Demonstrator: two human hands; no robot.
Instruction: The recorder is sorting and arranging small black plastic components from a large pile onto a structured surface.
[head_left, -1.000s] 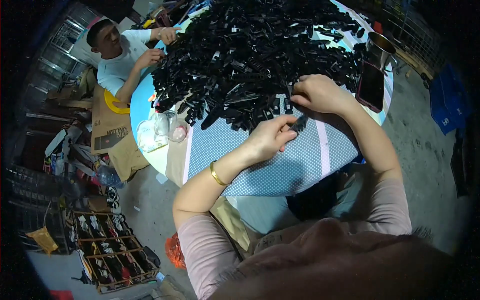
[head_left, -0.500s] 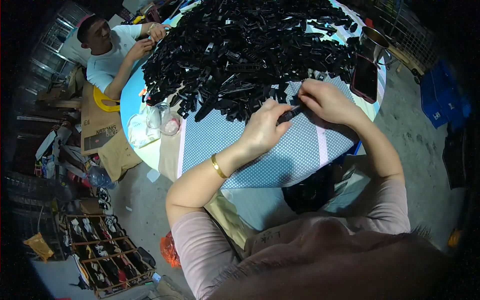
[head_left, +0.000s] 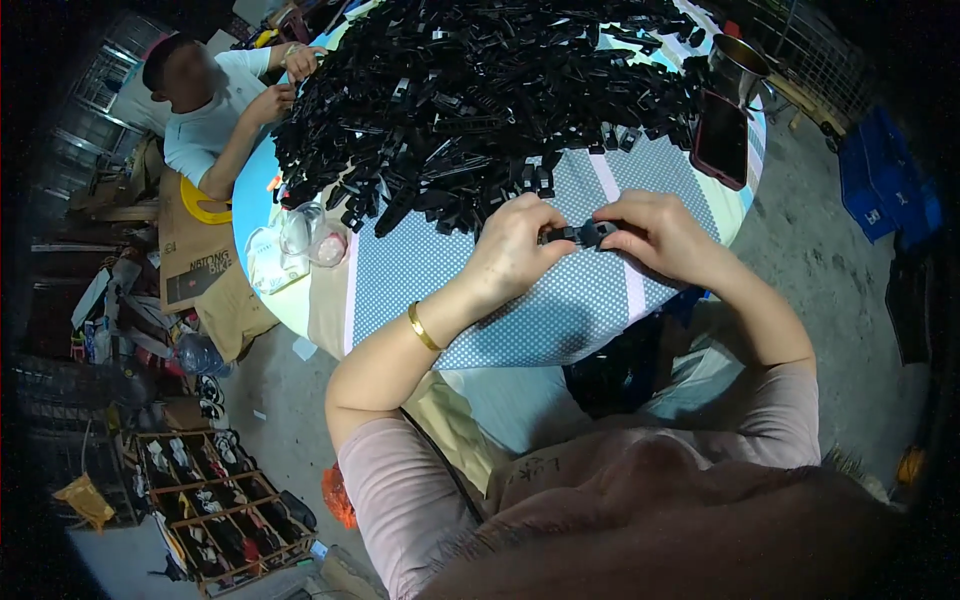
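A small black plastic part [head_left: 597, 236] is held just above the dotted cloth between my two hands. My left hand [head_left: 515, 245] pinches its left end between thumb and fingers, and a gold bangle sits on that wrist. On the other end, the thumb and forefinger of my right hand [head_left: 660, 235] close around it. Whether it is one piece or two joined pieces I cannot tell. Beyond my hands spreads a big heap of black plastic parts [head_left: 440, 120], its near edge close to my left fingers.
On the round table's right stand a phone [head_left: 720, 142] and a metal cup [head_left: 738, 65]. A clear plastic container [head_left: 300, 235] and a white packet [head_left: 272, 262] lie at the left. Another person [head_left: 205, 110] works at the far left edge. A shoe rack [head_left: 220, 500] stands on the floor.
My right hand has come back from the heap's edge toward me, and its fingers now grip the black part alongside my left hand. My left hand has barely moved.
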